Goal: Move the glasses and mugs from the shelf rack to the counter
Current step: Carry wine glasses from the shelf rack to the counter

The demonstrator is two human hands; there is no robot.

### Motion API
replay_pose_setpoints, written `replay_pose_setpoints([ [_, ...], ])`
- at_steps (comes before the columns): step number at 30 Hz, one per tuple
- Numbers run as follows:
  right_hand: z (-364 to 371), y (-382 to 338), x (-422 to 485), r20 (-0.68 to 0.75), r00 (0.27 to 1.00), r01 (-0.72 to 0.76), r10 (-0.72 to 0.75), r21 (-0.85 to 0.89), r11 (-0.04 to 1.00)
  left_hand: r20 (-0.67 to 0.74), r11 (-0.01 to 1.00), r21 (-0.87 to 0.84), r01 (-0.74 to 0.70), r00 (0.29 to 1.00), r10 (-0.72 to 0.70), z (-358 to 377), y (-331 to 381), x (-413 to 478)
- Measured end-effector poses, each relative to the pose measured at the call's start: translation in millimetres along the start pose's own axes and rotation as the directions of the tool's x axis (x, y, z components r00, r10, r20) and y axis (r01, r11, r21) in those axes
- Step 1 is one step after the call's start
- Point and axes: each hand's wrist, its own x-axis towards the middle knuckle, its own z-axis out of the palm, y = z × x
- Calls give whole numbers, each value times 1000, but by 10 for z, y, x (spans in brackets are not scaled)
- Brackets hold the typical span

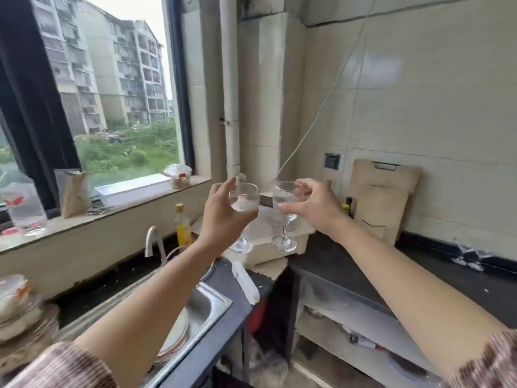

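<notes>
My left hand [221, 212] grips the bowl of a clear stemmed wine glass [244, 200], held upright in the air above the corner by the sink. My right hand [313, 207] grips the bowl of a second clear stemmed wine glass [284, 219], its foot hanging just above a pale block in the corner. The two glasses are side by side, a little apart. The dark counter [349, 264] stretches to the right below my right arm. Two more clear glasses [470, 261] stand on that counter at the far right. No shelf rack is in view.
A steel sink [204, 306] with plates lies below my left arm, with a tap [152, 239] and a yellow bottle [182, 228] behind. A wooden cutting board [383, 197] leans on the tiled wall. Stacked dishes [19, 309] sit at far left; the windowsill [112, 211] holds containers.
</notes>
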Motion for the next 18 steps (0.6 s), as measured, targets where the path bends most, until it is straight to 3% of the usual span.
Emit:
replay_pose_setpoints([
  [8, -1318, 1047, 175, -228, 966, -145, 125, -77, 986, 220, 981, -189, -38, 972, 80, 1781, 405, 284],
  [18, -2687, 2489, 757, -369, 876, -361, 311, -73, 930, 415, 956, -289, -42, 895, 165, 4080, 738, 823],
])
